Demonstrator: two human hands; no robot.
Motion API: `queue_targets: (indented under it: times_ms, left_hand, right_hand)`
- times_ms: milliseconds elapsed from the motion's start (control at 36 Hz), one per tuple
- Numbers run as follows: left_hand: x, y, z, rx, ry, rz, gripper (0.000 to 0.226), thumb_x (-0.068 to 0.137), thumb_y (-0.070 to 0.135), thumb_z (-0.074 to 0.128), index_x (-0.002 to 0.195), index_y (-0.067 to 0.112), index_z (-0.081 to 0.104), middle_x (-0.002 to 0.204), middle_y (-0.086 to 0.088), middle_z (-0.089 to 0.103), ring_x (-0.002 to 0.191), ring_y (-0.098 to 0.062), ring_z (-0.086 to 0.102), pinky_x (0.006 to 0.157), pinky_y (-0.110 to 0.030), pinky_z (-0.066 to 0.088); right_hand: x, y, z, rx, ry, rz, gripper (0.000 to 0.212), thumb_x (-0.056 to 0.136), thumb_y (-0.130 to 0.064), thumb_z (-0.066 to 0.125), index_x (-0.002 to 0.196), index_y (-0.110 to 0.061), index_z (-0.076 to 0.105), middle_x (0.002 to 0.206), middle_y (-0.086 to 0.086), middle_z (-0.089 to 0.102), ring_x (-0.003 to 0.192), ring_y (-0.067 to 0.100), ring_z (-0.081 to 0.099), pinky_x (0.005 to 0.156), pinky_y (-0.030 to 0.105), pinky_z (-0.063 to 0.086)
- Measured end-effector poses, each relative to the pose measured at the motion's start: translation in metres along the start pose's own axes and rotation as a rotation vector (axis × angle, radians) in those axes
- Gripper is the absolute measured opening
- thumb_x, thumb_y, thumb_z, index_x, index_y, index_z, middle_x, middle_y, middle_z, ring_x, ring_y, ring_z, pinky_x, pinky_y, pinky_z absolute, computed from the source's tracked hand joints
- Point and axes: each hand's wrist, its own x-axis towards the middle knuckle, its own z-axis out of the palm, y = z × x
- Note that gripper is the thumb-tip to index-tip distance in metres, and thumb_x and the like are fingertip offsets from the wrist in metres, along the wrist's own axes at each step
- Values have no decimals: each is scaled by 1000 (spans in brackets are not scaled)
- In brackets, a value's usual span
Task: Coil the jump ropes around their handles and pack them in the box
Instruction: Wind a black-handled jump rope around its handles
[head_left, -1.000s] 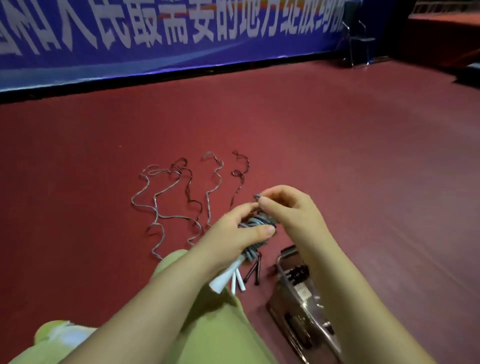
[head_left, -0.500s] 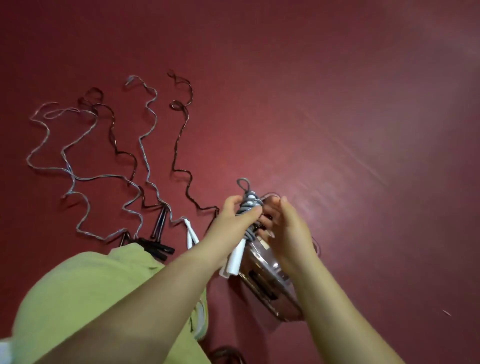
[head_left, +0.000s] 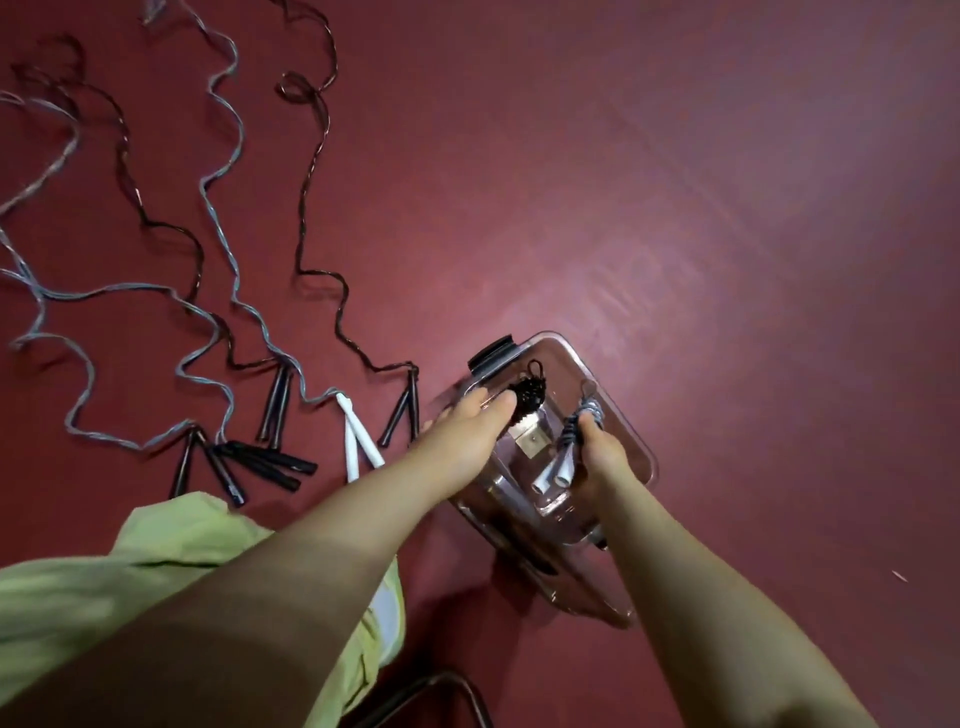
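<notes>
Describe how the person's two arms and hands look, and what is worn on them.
Both forearms are bare to the frame's edge, with no sleeves showing on them. The left hand and the right hand wear no gloves; no rings, watch or bracelets are visible. Fingernails are short and unpainted where they show. The only clothing in view is a light green garment below the left arm.

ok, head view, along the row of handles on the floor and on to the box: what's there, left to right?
Black handles fanned out → upright black pair → white handles → black V pair → left hand → clear box.
</notes>
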Motion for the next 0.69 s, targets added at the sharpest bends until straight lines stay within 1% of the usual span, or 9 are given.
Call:
queue_targets:
  times_ms: [83, 167, 278, 361, 444, 528, 556, 639, 694]
  left_hand:
    - [8, -8, -4, -45, 6, 6, 87, 72, 76, 27, 147, 34, 33, 153, 3, 35, 142, -20, 27, 117, -40, 20]
    - [10, -13, -5, -41, -45, 29, 60, 93, 65, 30, 143, 33, 38, 148, 4, 42, 137, -19, 36, 110, -32, 26]
    - [7, -9, -11, 10, -85, 73, 59, 95, 62, 28, 145, 33, 34, 149, 5, 39, 138, -18, 34, 108, -32, 26]
    - [0, -3, -26, 28, -47, 115, 62, 92, 66, 28, 144, 33, 37, 150, 2, 39, 138, -18, 34, 109, -30, 25]
    - [-15, 7, -53, 0, 13, 185, 60, 96, 61, 28, 147, 30, 34, 153, 6, 36, 140, -15, 31, 114, -30, 22]
    - [-38, 14, -91, -60, 122, 276, 53, 100, 52, 28, 146, 27, 35, 151, 7, 38, 139, -12, 33, 103, -20, 21]
    - [-48, 14, -104, -79, 157, 303, 51, 100, 50, 29, 146, 27, 36, 150, 7, 39, 138, -11, 34, 98, -17, 21]
    - [-79, -5, -149, -120, 259, 361, 50, 99, 51, 32, 144, 30, 38, 148, 10, 40, 138, -8, 34, 104, -19, 22]
    - [-102, -34, -182, -150, 341, 351, 50, 97, 52, 35, 143, 33, 39, 145, 11, 43, 136, -7, 36, 107, -22, 23]
  right_hand:
    - [26, 12, 4, -142, 42, 4, 38, 89, -29, 66, 108, 2, 57, 78, 15, 62, 61, 25, 59, 57, 31, 51]
    - [88, 39, -6, -175, 87, -25, 71, 67, -43, 75, 122, -5, 53, 100, 18, 68, 82, 32, 69, 74, 46, 58]
    - [101, 49, -8, -221, 105, -21, 94, 50, -62, 66, 129, -13, 52, 109, 15, 63, 94, 35, 63, 68, 38, 48]
    - [40, 29, 15, -252, 20, -112, 80, 69, -56, 64, 134, -13, 47, 111, 12, 58, 92, 28, 55, 65, 32, 42]
    - [-7, 13, 41, -231, -79, -192, 72, 72, -53, 67, 129, -12, 53, 119, 11, 62, 97, 23, 58, 70, 31, 44]
    - [-61, -1, 73, -216, -226, -277, 9, 94, -31, 57, 98, -24, 55, 88, -3, 57, 76, 8, 51, 66, 23, 41]
    - [-78, -4, 86, -224, -276, -305, 4, 97, -27, 55, 95, -25, 53, 88, -4, 57, 75, 7, 52, 69, 23, 42]
    - [-133, -7, 130, -291, -425, -364, 16, 100, -22, 51, 114, -15, 53, 109, 6, 62, 97, 13, 60, 93, 34, 45]
    - [-173, -6, 163, -373, -527, -378, 15, 100, -20, 49, 113, -13, 53, 112, 12, 63, 105, 20, 60, 92, 34, 45]
